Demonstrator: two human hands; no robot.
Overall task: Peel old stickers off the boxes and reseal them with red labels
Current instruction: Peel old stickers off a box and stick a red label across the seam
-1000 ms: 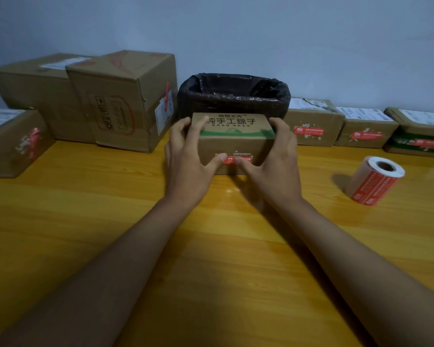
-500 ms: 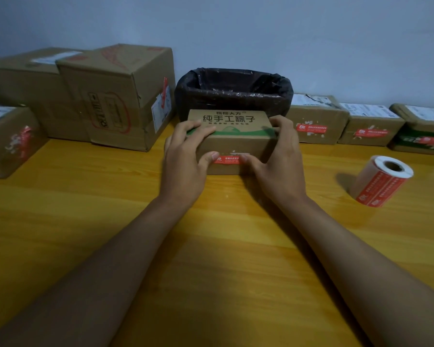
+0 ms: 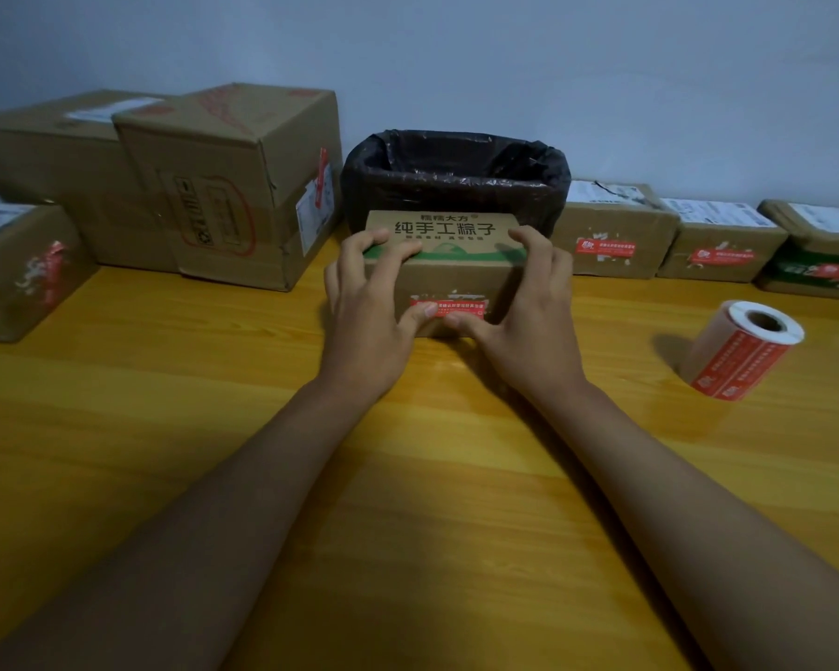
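Readable text: one box top only.
Small box (image 3: 444, 263) lid reads "纯手工粽子" in large dark characters, with a smaller line "糯糯大方" above it; the tiny line below is too blurred. Red label (image 3: 449, 308) on its front has white print, illegible. Same for the label roll (image 3: 742, 353) and the shipping slips on the other boxes.
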